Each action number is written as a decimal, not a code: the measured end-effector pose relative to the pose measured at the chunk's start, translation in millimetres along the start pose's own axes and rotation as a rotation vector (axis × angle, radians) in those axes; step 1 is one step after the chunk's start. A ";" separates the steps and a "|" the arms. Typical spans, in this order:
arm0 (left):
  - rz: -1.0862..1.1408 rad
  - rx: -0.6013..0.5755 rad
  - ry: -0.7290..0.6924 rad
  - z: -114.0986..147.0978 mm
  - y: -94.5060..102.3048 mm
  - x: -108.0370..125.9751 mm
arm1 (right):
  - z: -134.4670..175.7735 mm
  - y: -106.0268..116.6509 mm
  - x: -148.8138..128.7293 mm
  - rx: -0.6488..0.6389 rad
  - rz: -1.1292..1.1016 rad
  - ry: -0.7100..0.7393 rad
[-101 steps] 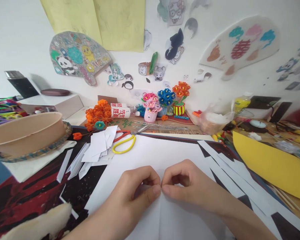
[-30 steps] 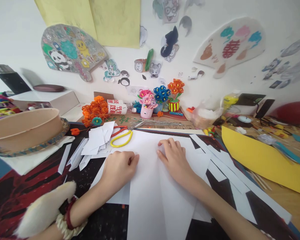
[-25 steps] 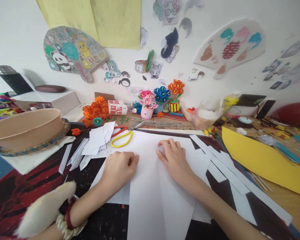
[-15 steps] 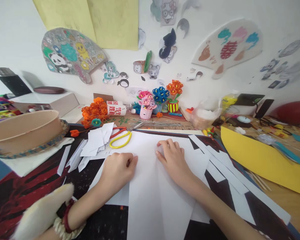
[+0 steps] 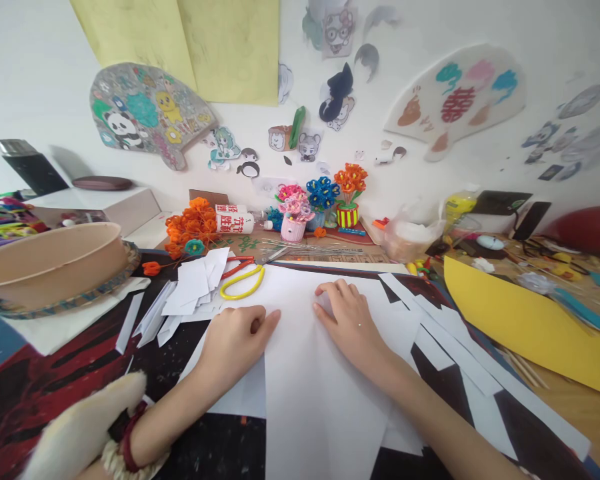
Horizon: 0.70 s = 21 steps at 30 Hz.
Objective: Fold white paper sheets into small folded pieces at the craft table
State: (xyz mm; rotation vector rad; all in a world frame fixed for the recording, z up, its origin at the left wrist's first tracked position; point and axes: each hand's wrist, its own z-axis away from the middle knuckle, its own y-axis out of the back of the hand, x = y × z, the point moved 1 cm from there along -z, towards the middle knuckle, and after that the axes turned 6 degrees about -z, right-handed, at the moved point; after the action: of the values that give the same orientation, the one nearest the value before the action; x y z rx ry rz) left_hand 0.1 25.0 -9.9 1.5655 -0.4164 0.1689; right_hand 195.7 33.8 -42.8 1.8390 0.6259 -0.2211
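Note:
A long white sheet of paper [image 5: 325, 413] with a soft fold stretches toward me over more white paper on the dark table mat. My left hand [image 5: 240, 337] is curled into a loose fist at this sheet's left edge, its thumb lying on the paper; the fingertips are hidden underneath. On the right side of the sheet rests my right hand [image 5: 347, 320], fingers bent and slightly spread, thumb apart, touching the surface. Beyond my left hand lie scissors [image 5: 243, 283] with red and yellow handles, beside a pile of cut paper pieces [image 5: 193, 287].
White paper strips [image 5: 460, 340] lie to the right, near a yellow sheet [image 5: 525, 327]. A round beige container [image 5: 50, 257] stands at left. Orange flowers [image 5: 195, 223], small flower pots [image 5: 293, 227] and a plastic bag [image 5: 413, 233] line the back by the wall.
The left edge of the long sheet has shifted a little to the right, and my left thumb reaches slightly further right. My right hand stays nearly still; the view shifts slightly.

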 end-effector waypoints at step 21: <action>0.019 -0.042 0.011 -1.0 0.7 -3.4 | 6.1 0.6 -3.0 -0.024 0.031 0.026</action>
State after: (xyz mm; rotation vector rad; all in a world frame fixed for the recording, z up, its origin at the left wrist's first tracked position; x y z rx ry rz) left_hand -3.1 26.5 -10.5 1.5186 -0.4236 0.1825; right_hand 194.4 27.1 -43.1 1.8297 0.6149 -0.1685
